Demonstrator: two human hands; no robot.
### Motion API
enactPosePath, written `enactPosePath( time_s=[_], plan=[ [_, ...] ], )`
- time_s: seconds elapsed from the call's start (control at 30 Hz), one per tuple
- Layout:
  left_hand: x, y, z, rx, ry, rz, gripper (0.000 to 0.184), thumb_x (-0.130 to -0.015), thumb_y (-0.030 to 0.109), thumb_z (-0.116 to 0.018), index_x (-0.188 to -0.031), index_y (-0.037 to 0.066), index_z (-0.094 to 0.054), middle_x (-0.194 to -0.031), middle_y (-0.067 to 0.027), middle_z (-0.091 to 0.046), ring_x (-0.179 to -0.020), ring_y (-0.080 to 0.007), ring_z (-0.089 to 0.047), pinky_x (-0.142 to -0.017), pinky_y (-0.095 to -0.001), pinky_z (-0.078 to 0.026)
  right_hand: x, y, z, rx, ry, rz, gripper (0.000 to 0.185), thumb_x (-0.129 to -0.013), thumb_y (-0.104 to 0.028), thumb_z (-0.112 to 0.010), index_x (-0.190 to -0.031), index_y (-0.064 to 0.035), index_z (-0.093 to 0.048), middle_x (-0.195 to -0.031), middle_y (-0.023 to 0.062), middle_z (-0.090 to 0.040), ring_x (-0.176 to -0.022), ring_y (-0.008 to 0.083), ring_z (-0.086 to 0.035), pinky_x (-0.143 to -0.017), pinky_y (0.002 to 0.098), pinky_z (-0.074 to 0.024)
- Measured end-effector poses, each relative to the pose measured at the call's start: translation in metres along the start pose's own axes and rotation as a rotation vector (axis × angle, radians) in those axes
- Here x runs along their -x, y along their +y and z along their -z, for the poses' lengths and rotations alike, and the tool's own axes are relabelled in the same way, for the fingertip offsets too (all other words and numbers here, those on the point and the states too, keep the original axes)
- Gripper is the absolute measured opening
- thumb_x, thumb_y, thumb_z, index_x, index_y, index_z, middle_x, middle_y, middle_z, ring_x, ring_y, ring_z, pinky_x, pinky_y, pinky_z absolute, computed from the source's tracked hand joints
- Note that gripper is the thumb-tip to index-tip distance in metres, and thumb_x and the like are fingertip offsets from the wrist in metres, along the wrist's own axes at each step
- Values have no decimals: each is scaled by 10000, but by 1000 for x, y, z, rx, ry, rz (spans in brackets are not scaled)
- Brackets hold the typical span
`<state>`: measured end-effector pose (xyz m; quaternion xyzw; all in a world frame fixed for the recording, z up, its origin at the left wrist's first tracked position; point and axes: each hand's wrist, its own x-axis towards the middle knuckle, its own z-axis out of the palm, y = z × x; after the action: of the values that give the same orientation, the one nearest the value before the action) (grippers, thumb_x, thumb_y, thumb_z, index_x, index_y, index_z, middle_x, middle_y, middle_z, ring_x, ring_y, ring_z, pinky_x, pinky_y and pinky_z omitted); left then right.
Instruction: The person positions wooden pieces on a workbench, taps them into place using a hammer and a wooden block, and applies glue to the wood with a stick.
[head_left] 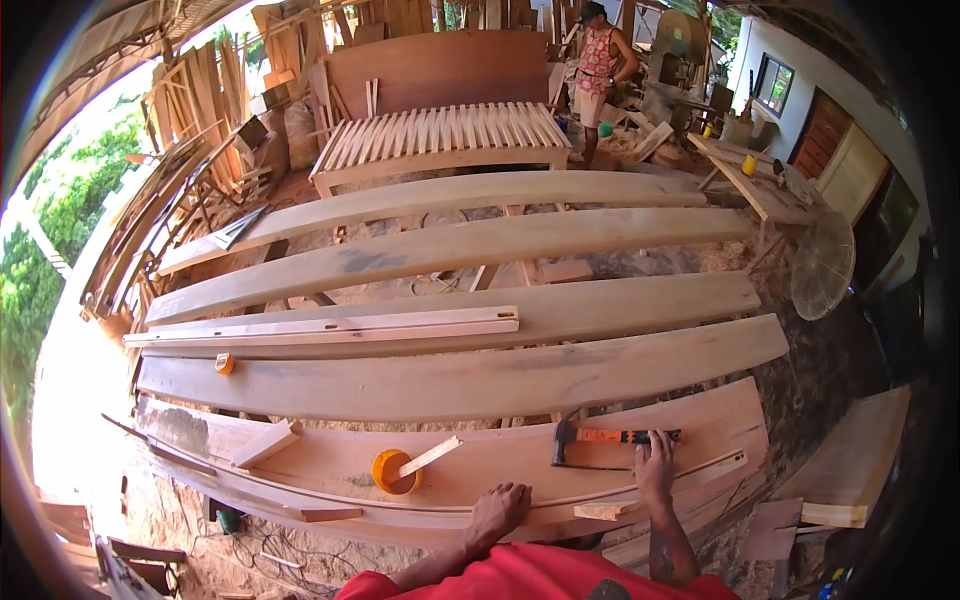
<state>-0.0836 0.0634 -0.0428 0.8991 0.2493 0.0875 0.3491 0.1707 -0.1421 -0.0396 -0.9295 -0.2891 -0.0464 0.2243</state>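
Head view, right hand clenched on hammer handle at four o'clock, left hand on wooden strip at six, grip unclear, yellow pot at seven.

Head-worn view, facing forward and down, wide, edges perhaps distorted

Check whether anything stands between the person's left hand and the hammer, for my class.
Nothing visible: from the left hand to the hammer's head there is only bare board. The right hand is on the handle.
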Motion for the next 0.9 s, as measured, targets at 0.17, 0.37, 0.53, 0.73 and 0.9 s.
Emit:
enactPosePath(
  time_s=[0.17, 0.37, 0.53, 0.73, 0.9],
  plan=[
    [-1, 1, 2, -20, -25, -18, 254, -953, 262, -537, -846, 56, -639, -830, -154, -676, -812, -351, -664, -732, -467, -547, -1, 1, 0, 5, 12, 10, 415, -890, -178, -623, -1247, 23, -559, -1328, 221, -527, -1255, 406, -465, -1081, 490, -367],
    [-1, 4, 4, -21, 3, -15, 246, -947, 254, -551, -837, 54, -643, -823, -154, -675, -809, -349, -666, -726, -464, -549, -1, 1, -1, 23, 13, 9, 424, -890, -178, -625, -1258, 20, -556, -1333, 220, -524, -1251, 410, -465, -1075, 486, -374],
    [-1, 1, 1, -12, 32, -3, 218, -929, 252, -587, -835, 65, -653, -814, -140, -674, -798, -347, -663, -685, -469, -544, -2, 0, 1, 10, 1, 2, 427, -888, -172, -624, -1259, 27, -553, -1331, 221, -524, -1247, 407, -465, -1069, 480, -381],
    [-1, 3, 2, 11, 44, 27, 238, -940, 260, -569, -828, 62, -639, -804, -153, -668, -775, -361, -662, -678, -484, -546, -2, 0, 2, 8, 8, 17, 421, -888, -173, -624, -1251, 31, -561, -1325, 218, -529, -1245, 400, -467, -1067, 478, -383],
    [-1, 4, 5, 22, 41, 33, 220, -934, 251, -584, -838, 64, -648, -809, -145, -667, -786, -359, -659, -675, -476, -540, -2, 0, 2, -7, 9, -6, 408, -891, -184, -625, -1240, 21, -575, -1325, 209, -534, -1247, 394, -469, -1068, 475, -383]
  ],
)
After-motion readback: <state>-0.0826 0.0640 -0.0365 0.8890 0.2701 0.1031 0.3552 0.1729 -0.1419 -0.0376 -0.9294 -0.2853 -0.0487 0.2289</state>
